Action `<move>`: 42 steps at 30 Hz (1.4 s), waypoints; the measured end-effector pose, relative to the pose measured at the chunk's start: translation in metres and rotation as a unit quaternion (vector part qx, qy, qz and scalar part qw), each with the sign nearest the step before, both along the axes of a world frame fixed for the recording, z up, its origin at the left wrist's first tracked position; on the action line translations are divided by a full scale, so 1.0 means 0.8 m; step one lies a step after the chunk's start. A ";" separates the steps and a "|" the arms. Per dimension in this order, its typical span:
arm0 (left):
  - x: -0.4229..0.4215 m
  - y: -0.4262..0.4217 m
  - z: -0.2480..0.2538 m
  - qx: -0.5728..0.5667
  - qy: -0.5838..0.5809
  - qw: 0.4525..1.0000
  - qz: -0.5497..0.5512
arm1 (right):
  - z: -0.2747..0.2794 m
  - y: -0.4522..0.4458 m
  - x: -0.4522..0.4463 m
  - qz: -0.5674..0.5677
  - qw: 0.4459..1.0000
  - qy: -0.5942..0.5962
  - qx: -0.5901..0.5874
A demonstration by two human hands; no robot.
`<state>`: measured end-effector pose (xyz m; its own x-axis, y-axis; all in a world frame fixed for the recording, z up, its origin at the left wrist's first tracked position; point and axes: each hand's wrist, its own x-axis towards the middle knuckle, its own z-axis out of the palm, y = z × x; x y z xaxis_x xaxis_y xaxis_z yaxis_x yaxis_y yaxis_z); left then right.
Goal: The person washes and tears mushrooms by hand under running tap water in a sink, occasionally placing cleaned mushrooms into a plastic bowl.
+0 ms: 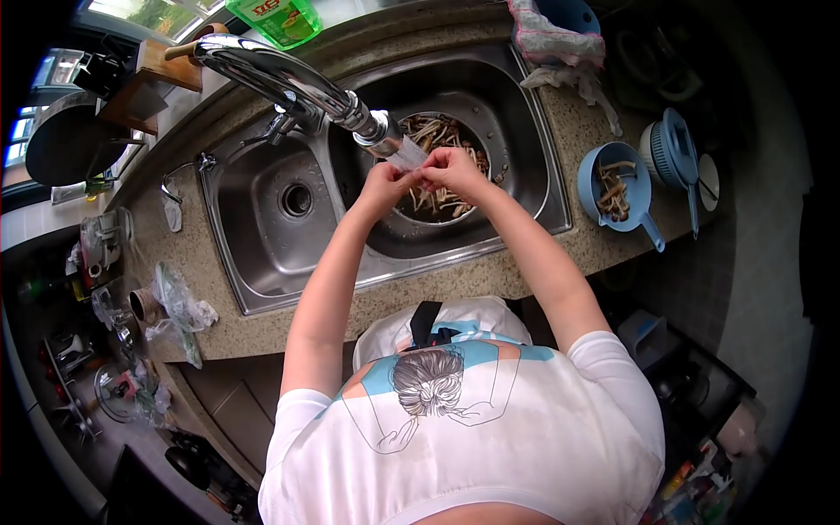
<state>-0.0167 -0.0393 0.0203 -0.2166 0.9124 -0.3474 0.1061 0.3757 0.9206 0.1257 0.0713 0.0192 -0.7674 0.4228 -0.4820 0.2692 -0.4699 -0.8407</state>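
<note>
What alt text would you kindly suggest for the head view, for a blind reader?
A person's left hand and right hand meet at the water stream from a chrome faucet, above a bowl of thin-stemmed mushrooms in the right basin of a steel double sink. More mushrooms lie in a blue handled bowl on the speckled counter to the right.

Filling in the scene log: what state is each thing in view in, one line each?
Curved chrome tap, running.
Bare left hand, fingers bent, meeting the other hand by the tap; grip contents unclear.
Bare right hand, likewise.
Thin-stemmed brown mushrooms, loose in the wide round bowl.
Left stainless-steel sink basin, wet.
Light-blue round long-handled container, uncovered, mushrooms inside.
Clear plastic bag, crumpled.
</note>
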 end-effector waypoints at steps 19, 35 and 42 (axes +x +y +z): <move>0.033 -0.004 -0.001 -0.042 0.217 0.970 0.098 | -0.029 -0.038 -0.002 -0.198 0.971 0.016 -0.134; 0.017 -0.001 0.019 -0.030 0.118 0.992 -0.033 | -0.014 -0.015 0.004 -0.082 0.992 -0.037 -0.092; 0.021 0.006 0.017 -0.066 0.270 0.959 -0.056 | -0.032 -0.018 -0.005 -0.022 0.961 -0.090 0.260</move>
<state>0.0001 -0.0343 0.0338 -0.3011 0.8961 -0.3260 0.6009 0.4438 0.6648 0.1215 0.0568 -0.0067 -0.6670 0.6730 -0.3197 0.4221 -0.0123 -0.9065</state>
